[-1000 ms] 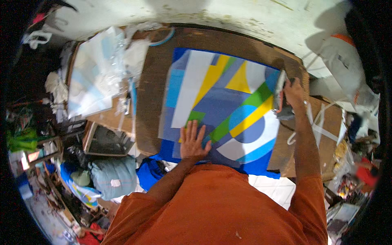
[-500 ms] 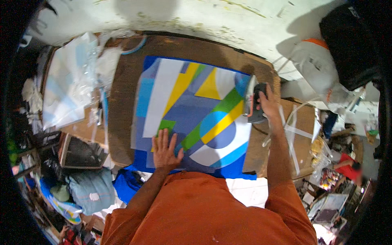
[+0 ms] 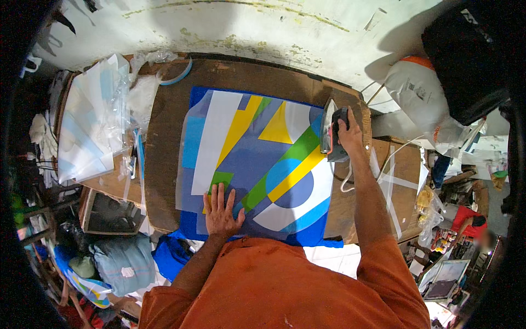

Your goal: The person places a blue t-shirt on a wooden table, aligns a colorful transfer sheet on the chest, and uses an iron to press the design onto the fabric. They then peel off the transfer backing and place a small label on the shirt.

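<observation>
My left hand [image 3: 221, 214] lies flat, fingers spread, on the lower left of a patterned sheet [image 3: 233, 159] in white, yellow, green and blue. Its left margin looks translucent. Beneath the sheet is bright blue fabric [image 3: 309, 237], showing along the top and bottom edges. At the sheet's upper right, my right hand [image 3: 350, 133] grips a dark iron [image 3: 338, 152]. The iron's silver soleplate edge faces left and overlaps the sheet's right border. A pale cord trails from its near end past my right forearm.
A brown board [image 3: 164, 142] lies under the fabric, against a stained white wall [image 3: 307, 27]. Plastic-wrapped printed sheets [image 3: 90, 131] lie to the left. On the right are a taped cardboard piece [image 3: 402, 189], a white sack [image 3: 413, 88] and a black bag [image 3: 466, 60].
My right hand has moved the iron slightly farther away along the sheet's right border. My left hand keeps its place on the sheet. The whole view has shifted a little.
</observation>
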`<state>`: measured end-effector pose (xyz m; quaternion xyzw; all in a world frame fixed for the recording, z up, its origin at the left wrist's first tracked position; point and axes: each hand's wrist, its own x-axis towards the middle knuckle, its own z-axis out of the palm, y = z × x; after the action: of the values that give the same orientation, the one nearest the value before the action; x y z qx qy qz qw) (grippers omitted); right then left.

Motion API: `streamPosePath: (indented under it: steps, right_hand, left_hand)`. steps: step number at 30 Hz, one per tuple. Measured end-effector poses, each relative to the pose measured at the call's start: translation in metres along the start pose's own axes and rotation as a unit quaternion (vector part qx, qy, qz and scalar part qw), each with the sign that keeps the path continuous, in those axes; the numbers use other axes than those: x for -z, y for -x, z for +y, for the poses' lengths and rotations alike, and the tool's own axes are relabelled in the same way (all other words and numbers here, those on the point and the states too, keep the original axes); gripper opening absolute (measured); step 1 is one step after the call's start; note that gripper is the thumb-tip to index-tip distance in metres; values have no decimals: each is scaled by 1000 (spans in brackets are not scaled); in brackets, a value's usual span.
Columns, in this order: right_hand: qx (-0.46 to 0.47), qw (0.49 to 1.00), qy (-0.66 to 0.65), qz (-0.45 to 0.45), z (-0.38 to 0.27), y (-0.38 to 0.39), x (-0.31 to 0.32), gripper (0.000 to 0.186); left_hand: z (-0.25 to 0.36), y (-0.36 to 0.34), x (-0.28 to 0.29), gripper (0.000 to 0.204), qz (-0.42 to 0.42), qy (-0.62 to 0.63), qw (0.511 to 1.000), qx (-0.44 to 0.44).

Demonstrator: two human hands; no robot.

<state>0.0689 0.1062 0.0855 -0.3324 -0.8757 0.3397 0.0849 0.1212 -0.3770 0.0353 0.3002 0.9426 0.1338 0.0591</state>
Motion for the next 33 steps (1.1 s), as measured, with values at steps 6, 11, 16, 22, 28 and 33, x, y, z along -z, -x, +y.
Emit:
streamPosePath:
  steps: [6,11,16,22,28,33]
  right_hand:
    - [-29,996,-79,-32,-24,21,18,70]
    - [-65,989,-92,-97,-44,63,-12,68]
    - [-54,995,-33,-75,-47,31,-34,67]
    - [-13,999,-37,-11,-42,-16,-45,68]
    - [-34,995,-70,-67,-70,4,-35,69]
    - [134,979,-43,-149,-121,50,-66,70]
  left_hand:
    - [1,0,3,69,21,17,1000,-3]
    - [0,1,3,71,22,22,1000,-6]
    - [-2,1,2,69,25,18,999,-9]
    - [-2,2,-1,68,31,13,999,-6]
    - [-2,2,-5,69,21,-5,1000,1]
    - [-2,3,-4,71,13,10,1000,-1]
